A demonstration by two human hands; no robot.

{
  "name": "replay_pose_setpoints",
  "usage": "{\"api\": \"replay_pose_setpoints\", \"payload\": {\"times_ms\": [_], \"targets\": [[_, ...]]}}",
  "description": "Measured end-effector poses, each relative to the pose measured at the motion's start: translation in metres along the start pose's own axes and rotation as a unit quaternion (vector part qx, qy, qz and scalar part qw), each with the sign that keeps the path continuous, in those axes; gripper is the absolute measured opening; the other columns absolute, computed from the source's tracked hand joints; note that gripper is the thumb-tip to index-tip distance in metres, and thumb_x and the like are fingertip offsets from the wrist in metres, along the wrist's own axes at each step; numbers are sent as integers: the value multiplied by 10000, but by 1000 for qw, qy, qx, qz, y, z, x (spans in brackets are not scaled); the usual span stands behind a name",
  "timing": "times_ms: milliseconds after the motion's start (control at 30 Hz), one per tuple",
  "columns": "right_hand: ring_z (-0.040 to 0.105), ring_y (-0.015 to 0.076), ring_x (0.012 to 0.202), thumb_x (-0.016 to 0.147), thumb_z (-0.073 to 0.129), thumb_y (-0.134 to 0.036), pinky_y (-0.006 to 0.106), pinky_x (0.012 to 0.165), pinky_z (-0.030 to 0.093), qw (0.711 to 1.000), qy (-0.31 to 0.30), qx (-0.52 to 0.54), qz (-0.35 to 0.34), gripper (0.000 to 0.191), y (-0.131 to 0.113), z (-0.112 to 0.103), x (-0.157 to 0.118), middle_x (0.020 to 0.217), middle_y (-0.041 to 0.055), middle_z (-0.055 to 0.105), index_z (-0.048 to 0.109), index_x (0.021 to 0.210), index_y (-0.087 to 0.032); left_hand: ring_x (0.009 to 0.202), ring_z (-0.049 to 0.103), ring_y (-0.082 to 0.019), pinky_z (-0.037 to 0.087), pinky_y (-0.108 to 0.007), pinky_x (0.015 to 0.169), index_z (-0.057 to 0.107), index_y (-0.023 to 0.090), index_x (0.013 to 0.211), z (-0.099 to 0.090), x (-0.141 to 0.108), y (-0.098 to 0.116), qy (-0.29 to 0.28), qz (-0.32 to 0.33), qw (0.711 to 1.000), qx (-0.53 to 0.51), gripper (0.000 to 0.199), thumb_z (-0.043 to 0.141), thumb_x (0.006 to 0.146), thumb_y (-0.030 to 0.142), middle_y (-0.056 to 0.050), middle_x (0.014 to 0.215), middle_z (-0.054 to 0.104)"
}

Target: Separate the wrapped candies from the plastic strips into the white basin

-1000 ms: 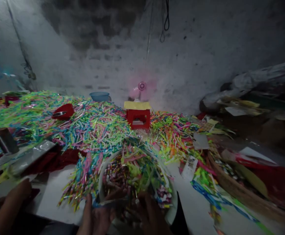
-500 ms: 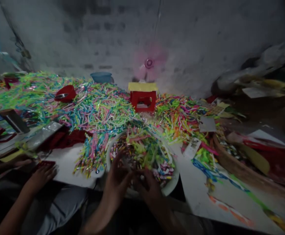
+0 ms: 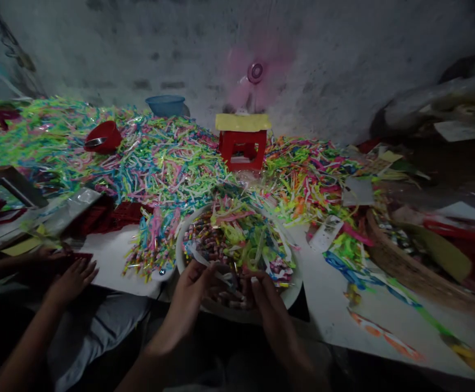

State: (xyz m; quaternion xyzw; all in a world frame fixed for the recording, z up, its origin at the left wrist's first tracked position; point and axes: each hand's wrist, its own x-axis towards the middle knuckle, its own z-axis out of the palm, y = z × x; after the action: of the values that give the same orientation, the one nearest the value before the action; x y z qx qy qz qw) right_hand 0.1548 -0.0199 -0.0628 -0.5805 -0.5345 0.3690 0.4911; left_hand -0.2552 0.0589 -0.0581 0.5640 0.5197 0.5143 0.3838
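Both hands have moved up: left hand (image 3: 192,283) and right hand (image 3: 267,296) pinch a pale strip (image 3: 215,269) lying crosswise over the bowl (image 3: 294,291).

glossy plastic strips (image 3: 167,163), matt plastic stool (image 3: 242,147)

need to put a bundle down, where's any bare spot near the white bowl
Bare white tabletop lies right of the white bowl, before the woven basket. A smaller patch sits left of it, beside another person's hand. Behind, the strip pile is crowded.
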Motion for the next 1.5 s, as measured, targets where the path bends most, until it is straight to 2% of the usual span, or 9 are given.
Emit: {"api": "replay_pose_setpoints", "payload": {"times_ms": [100, 200, 333, 667, 967, 1167, 1267, 1400, 1500], "targets": [[619, 191, 894, 917, 433, -535, 268, 781, 507, 998, -4, -59, -19, 366, -5, -6, -5, 948, 52, 667, 622, 974, -228, 849, 710, -297, 576, -370, 648, 579, 265, 637, 107, -25, 54, -37, -28, 997, -56, 340, 778, 569, 533, -23, 633, 695], [614, 201, 1034, 936, 446, -437, 269, 863, 490, 993, 3, -99, -65, 287, -9, -5, -12, 1092, 64, 670, 613, 1053, -236, 766, 702, -261, 564, -323, 589, 594, 263, 734, 203, -47, 79, -43, -139, 972, -182, 265, 766, 642, 443, -4, 649, 686], [650, 186, 911, 955, 417, -349, 261, 800, 508, 981, 47, -139, -127, 231, -4, 0, -19, 995, 73, 688, 578, 1052, -213, 739, 691, -226, 555, -297, 617, 615, 225, 875, 248, -56, 91, -65, -185, 946, -259, 308, 780, 648, 353, -15, 767, 708], [632, 178, 749, 921, 469, -334, 264, 677, 464, 970, 34, -198, -138, 173, -2, 2, -18, 814, 38, 661, 583, 956, -209, 576, 595, -114, 542, -235, 574, 545, 158, 819, 240, -52, 93, -35, -198, 950, -240, 408, 822, 590, 351, 46, 628, 599], [455, 105, 582, 861, 512, -495, 202, 537, 365, 980, -173, 67, 77, 300, -24, -8, -18, 678, -33, 527, 527, 891, -198, 509, 493, -71, 455, -168, 521, 562, 156, 756, 228, -70, 99, -36, -145, 975, -162, 353, 799, 623, 382, 67, 544, 504], [537, 143, 656, 875, 484, -450, 231, 589, 401, 996, -66, -61, -7, 293, -15, 14, -28, 724, 12, 591, 596, 845, -181, 543, 525, -90, 450, -171, 523, 582, 164, 811, 220, -80, 96, -35, -165, 976, -136, 368, 786, 645, 420, 41, 597, 571], [617, 187, 758, 865, 535, -457, 266, 666, 457, 986, -76, -133, -62, 294, -6, 13, -22, 841, 45, 677, 658, 943, -202, 558, 541, -98, 452, -179, 536, 570, 171, 774, 202, -72, 90, -4, -151, 981, -125, 370, 786, 637, 439, 44, 603, 569], [618, 263, 984, 887, 548, -379, 376, 845, 433, 924, -50, -332, -185, 221, 9, -5, -6, 1005, 69, 701, 683, 1002, -248, 529, 504, -84, 409, -178, 520, 595, 172, 795, 154, -30, 63, 139, -92, 982, -86, 445, 795, 573, 501, 68, 570, 529], [637, 258, 939, 939, 453, -355, 392, 821, 410, 877, -60, -420, -226, 272, 14, -14, 2, 971, 75, 710, 698, 903, -241, 614, 575, -140, 455, -241, 597, 631, 140, 1014, 117, 18, 37, 165, -93, 981, -35, 708, 782, 487, 587, 27, 649, 619]]}}
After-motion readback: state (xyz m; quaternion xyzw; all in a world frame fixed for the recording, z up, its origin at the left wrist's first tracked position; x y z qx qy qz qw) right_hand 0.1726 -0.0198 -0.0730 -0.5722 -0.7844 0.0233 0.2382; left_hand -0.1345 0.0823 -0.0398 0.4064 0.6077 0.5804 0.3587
